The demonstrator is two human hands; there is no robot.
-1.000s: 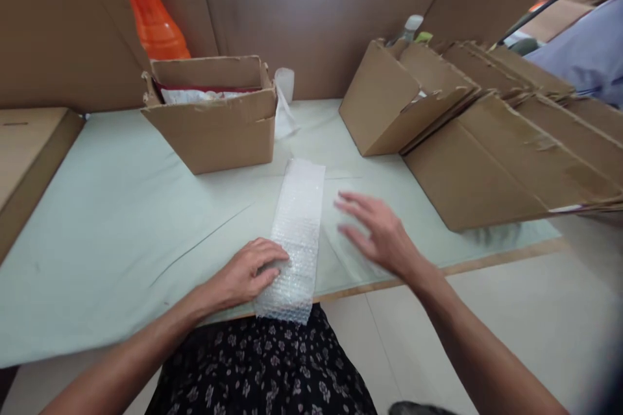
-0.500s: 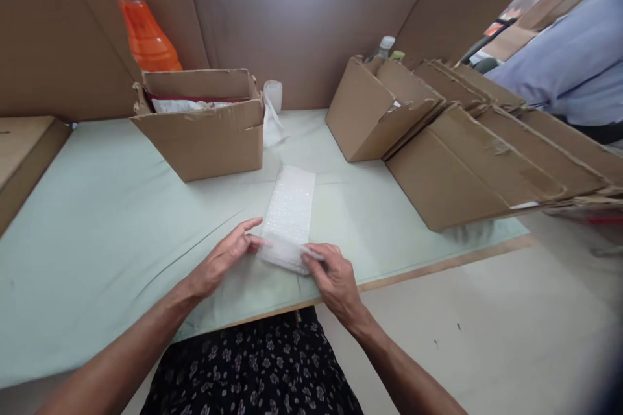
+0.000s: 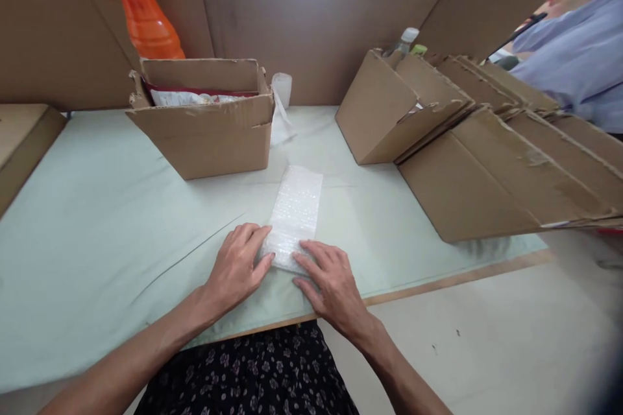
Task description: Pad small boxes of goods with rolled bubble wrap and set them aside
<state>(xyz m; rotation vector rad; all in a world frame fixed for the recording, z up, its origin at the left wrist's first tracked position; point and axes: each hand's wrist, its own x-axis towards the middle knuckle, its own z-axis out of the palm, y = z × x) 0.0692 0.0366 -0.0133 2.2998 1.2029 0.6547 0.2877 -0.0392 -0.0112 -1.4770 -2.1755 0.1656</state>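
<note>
A strip of white bubble wrap (image 3: 298,198) lies flat on the pale green cloth in front of me, its near part looking doubled over. My left hand (image 3: 238,256) rests at its near left edge, thumb and fingertips touching the plastic and apart from each other. On the other side, my right hand (image 3: 328,279) has its fingers spread over the near right edge, with the thumb lower, by the near end. Neither hand grips the wrap. Whether anything lies inside the fold, I cannot tell.
An open cardboard box (image 3: 204,142) with packets inside stands behind the wrap. To its left rises an orange bottle (image 3: 150,23); to its right is a white cup (image 3: 282,87). Several cardboard bins (image 3: 487,175) line the right. A person in a blue garment (image 3: 579,58) is beyond.
The near end of the wrap, lifted and blurred before, now lies flat. My right hand has let go of it and spread its fingers; my left hand has come down onto the edge.
</note>
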